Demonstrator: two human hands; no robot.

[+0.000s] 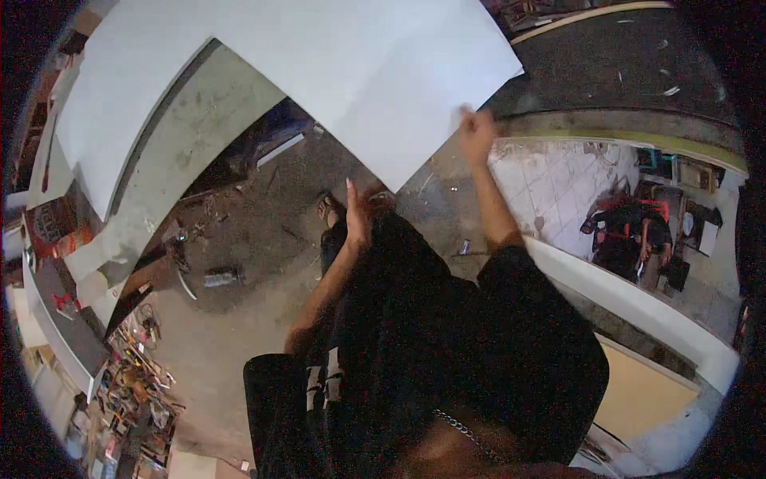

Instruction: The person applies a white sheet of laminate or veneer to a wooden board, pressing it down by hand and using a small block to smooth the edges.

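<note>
A large white sheet (415,72) stretches across the top of the head view, one corner pointing toward me. My right hand (477,134) is curled closed at the sheet's right edge, slightly blurred, and appears to pinch it. Just left of the near corner is my left hand (358,214), with its thumb pointing up and the other fingers partly lost in shadow near my dark trousers. It appears apart from the sheet and holds nothing I can see. Under the sheet's left part lies a grey-green stained surface (215,104).
A dark worktop (614,68) lies at the far right. Another person (626,231) in dark clothes sits beyond it. A long white panel (630,291) and a tan board (642,387) are at my right. Tools and scraps (136,391) crowd the lower left; a clear bottle (221,278) lies on the floor.
</note>
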